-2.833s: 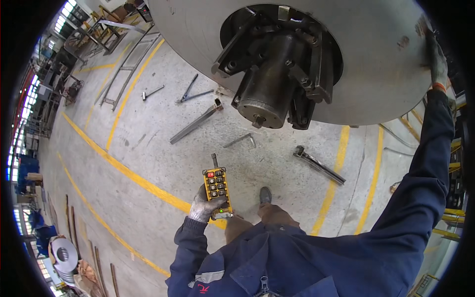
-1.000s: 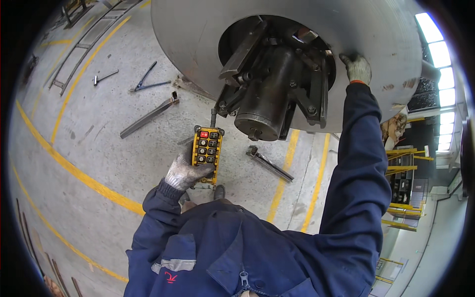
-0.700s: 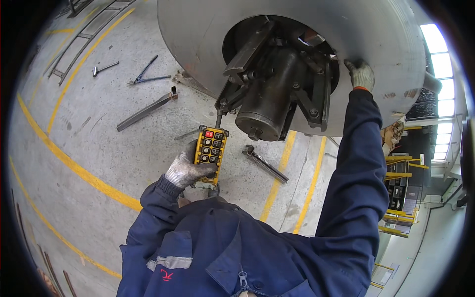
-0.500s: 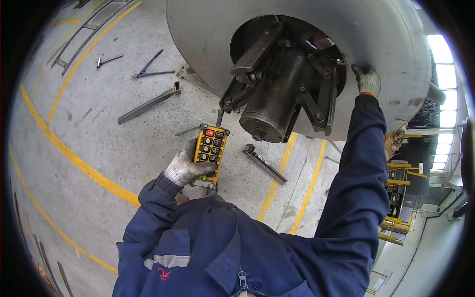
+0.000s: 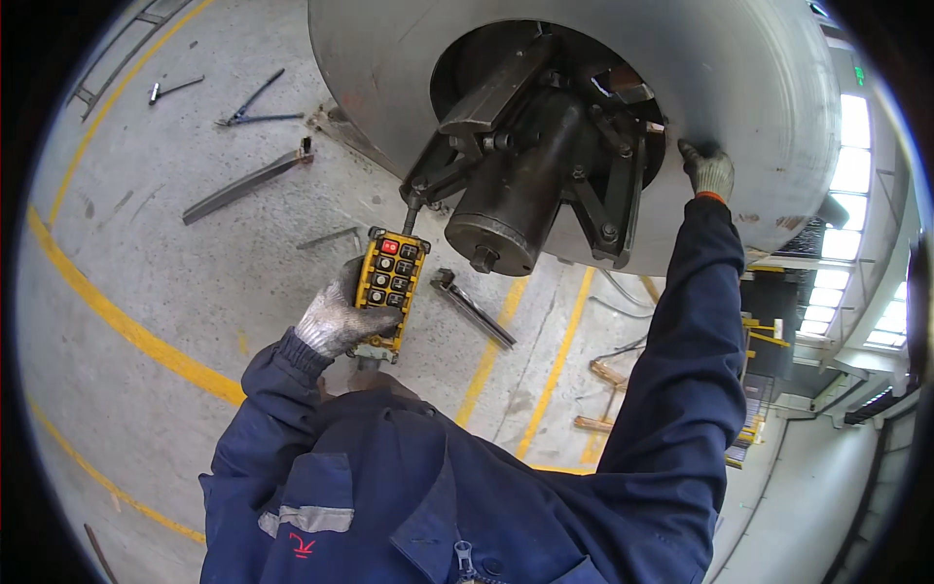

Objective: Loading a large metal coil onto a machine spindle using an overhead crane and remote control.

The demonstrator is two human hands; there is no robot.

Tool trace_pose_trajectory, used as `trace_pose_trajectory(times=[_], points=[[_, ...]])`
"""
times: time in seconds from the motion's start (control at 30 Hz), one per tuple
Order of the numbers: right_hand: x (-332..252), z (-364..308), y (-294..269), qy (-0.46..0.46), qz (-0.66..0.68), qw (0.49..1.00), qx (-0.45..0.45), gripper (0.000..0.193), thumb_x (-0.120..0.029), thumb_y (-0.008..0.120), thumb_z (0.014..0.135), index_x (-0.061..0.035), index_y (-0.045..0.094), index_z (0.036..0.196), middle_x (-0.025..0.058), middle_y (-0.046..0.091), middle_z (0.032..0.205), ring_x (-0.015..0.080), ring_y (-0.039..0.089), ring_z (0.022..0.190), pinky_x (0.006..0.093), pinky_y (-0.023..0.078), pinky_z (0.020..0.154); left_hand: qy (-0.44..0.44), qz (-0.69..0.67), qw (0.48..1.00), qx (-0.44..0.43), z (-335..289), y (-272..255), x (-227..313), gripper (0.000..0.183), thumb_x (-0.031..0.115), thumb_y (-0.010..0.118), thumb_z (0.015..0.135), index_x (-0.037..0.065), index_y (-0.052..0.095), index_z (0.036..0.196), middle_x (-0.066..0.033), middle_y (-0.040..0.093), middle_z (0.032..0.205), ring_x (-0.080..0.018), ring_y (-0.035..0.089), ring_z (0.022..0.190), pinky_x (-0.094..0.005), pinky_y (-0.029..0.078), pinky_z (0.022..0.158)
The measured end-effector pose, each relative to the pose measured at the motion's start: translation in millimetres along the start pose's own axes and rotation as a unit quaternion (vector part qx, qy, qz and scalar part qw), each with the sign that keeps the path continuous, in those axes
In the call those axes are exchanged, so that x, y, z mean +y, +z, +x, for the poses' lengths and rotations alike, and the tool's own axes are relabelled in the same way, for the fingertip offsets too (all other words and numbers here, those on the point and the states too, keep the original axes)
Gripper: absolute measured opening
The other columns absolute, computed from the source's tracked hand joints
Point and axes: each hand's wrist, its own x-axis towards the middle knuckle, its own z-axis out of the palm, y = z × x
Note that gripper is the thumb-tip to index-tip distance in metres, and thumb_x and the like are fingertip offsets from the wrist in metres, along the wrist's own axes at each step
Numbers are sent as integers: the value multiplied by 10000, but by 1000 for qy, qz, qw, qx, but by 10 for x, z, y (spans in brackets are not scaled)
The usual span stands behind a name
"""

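Observation:
My left hand (image 5: 336,316), in a grey-white work glove, is closed around a yellow crane remote control (image 5: 388,277) with a red button and several black and white ones. Its thumb lies across the lower buttons. Beyond it looms a big sheet-metal coil (image 5: 759,117) with a wide round hole. A dark steel expanding mandrel (image 5: 506,200), with bars and bolted links, sits in that hole and points toward me. Stretched out at the right, my gloved right hand (image 5: 711,171) rests against the coil's flat side, fingers extended and holding nothing.
On the concrete floor lie a hammer (image 5: 177,90), a long-handled cutter (image 5: 255,109), a steel bar (image 5: 243,183) and another metal bar (image 5: 477,311). Yellow lines (image 5: 146,326) cross the floor. Wood pieces (image 5: 608,375) lie under my right arm, near yellow-framed racks (image 5: 754,419).
The whole view has shifted, so the coil, remote and floor tools appear farther left. My left thumb still lies over the remote's lower end; its green light no longer shows. My right hand stays on the coil.

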Motion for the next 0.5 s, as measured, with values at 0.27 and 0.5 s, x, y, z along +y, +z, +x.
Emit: trace_pose_trajectory(times=[0.27, 0.5], points=[[-621, 96, -527, -122, 49, 991, 32, 480, -536, 752, 856, -58, 747, 814, 76, 739, 756, 237, 709, 750, 378, 535, 753, -7, -54, 998, -22, 185, -160, -374, 864, 39, 839, 755, -9, 385, 1489, -141, 653, 1255, -223, 678, 1085, -392, 595, 929], [-447, 580, -608, -7, 157, 986, -48, 448, -454, 822, 847, -27, 702, 911, 66, 706, 779, 164, 643, 685, 296, 518, 709, -19, -75, 996, -40, 325, -261, -391, 853, 51, 838, 755, -1, 387, 1477, -140, 652, 1257, -225, 674, 1096, -389, 582, 957]])
